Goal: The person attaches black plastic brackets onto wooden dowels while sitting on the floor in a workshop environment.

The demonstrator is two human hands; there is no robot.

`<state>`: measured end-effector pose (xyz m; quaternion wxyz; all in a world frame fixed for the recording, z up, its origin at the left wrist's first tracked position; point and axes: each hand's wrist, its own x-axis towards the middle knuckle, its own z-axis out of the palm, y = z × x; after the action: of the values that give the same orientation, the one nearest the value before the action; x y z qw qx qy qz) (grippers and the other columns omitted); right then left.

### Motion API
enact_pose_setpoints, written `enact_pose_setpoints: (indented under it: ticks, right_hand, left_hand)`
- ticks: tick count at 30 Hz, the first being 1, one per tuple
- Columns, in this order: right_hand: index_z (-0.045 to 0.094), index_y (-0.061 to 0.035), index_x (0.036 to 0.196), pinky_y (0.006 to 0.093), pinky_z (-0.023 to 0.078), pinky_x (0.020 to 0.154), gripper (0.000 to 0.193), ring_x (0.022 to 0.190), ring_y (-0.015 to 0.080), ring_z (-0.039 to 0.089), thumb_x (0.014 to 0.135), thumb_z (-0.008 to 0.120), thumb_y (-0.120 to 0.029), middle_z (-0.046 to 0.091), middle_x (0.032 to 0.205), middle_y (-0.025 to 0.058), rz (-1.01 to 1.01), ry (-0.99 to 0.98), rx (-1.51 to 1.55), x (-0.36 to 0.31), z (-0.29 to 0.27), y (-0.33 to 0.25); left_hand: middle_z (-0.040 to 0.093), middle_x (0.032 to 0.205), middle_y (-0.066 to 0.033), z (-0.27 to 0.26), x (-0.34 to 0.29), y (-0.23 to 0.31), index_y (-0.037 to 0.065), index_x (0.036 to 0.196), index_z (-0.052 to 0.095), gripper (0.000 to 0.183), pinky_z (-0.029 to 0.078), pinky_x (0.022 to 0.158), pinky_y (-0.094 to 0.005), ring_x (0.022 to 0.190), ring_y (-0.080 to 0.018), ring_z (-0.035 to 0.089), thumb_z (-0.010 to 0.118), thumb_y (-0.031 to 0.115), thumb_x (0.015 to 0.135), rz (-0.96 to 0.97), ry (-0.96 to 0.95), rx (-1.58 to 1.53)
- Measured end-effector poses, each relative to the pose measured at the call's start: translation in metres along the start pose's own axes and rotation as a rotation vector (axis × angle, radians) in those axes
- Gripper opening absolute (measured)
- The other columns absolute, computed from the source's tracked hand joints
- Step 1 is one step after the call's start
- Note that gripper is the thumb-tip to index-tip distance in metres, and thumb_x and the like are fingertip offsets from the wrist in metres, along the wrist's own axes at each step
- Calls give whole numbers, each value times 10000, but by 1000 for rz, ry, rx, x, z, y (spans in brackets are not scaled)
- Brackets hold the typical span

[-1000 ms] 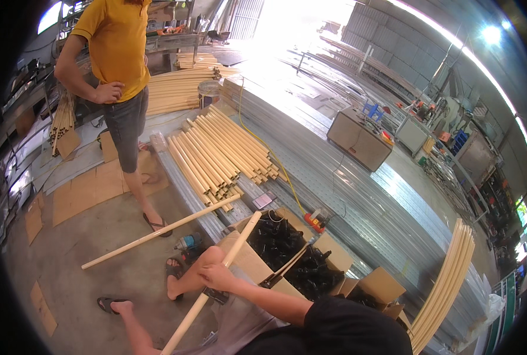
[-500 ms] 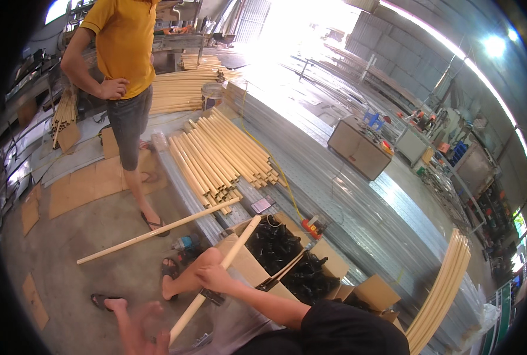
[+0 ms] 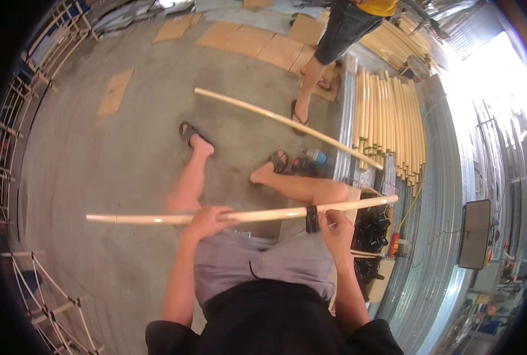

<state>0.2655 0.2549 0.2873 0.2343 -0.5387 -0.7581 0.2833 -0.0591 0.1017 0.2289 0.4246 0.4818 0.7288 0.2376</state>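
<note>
A long pale-yellow pole [image 3: 263, 215] lies crosswise over my lap, roughly level. My left hand [image 3: 209, 222] is closed around it left of the middle. On the pole's right part sits a black bracket-like fitting [image 3: 312, 219]. Just right of that fitting, my right hand [image 3: 336, 231] has its fingers pinched together against the pole. Something small and light may be at those fingertips, too small to name. Beside my right knee, an open cardboard box [image 3: 380, 283] contains several black fittings [image 3: 371, 232].
A second yellow pole [image 3: 287, 121] slants ahead, resting on the floor at its left end. Many similar poles [image 3: 389, 118] are stacked at the right on long metal profiles [image 3: 441, 236]. A person in shorts [image 3: 343, 32] stands ahead. Pole frames [image 3: 53, 307] stand at the left.
My view has swung left and downward. My left hand, blurred and off the pole before, now grips it. The pole has turned from slanting to crosswise; my right hand is beside the black fitting.
</note>
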Motion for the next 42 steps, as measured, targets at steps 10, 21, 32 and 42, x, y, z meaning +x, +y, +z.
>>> enact_pose_setpoints:
  ticks: [10, 21, 32, 42]
  right_hand:
    - [611, 32, 985, 468, 510, 694, 466, 805, 380, 646, 788, 794, -348, 651, 880, 197, -93, -45, -272, -21, 18, 13]
    - [665, 15, 902, 499, 513, 687, 311, 774, 417, 645, 759, 741, -251, 658, 855, 220, -115, -42, -374, 23, 10, 30]
    - [715, -16, 791, 450, 528, 666, 295, 722, 384, 665, 742, 746, -305, 676, 736, 198, -80, -254, -464, 67, -30, 42]
    - [704, 11, 740, 444, 520, 651, 361, 676, 368, 663, 741, 753, -347, 660, 673, 189, -103, -251, -434, 73, -15, 15]
  left_hand:
    - [693, 782, -77, 5, 14, 11, 33, 1020, 734, 404, 507, 670, -333, 689, -170, 641, 792, 371, 806, -19, -91, -51]
    - [578, 638, -8, 3, 39, 27, 42, 948, 697, 541, 400, 439, -264, 478, -88, 508, 588, 571, 943, -149, -538, -309]
    - [668, 788, -59, 35, 67, 3, 14, 1068, 664, 448, 499, 649, -317, 704, -178, 626, 764, 361, 803, 190, -461, -112]
    - [699, 1051, -156, -8, -17, -11, 27, 1049, 669, 347, 515, 808, -411, 955, -322, 660, 762, 165, 745, -11, 31, -114]
